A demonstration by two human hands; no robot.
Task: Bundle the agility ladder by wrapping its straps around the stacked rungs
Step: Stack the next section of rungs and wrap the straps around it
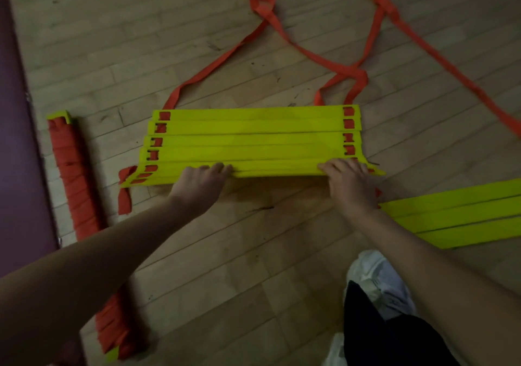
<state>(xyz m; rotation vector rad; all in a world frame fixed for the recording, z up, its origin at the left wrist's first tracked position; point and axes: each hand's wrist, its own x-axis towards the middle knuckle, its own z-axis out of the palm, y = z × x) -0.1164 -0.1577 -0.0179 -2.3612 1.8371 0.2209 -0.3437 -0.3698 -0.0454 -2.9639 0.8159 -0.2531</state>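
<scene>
Several yellow ladder rungs [253, 140] lie side by side and partly overlapping on the wooden floor, threaded at both ends with orange straps [284, 35] that trail away toward the top. My left hand [201, 182] grips the near edge of the nearest rungs left of centre, fingers curled over the top. Near the right end, my right hand [348, 181] grips the same edge. A loose orange strap end [124, 193] hangs off the left corner.
A finished bundle wrapped in orange strap [79, 202] lies on the floor at the left beside a purple mat [19, 154]. More yellow rungs [456, 216] lie at the right. My white shoe [377, 278] and dark trouser leg are at bottom right.
</scene>
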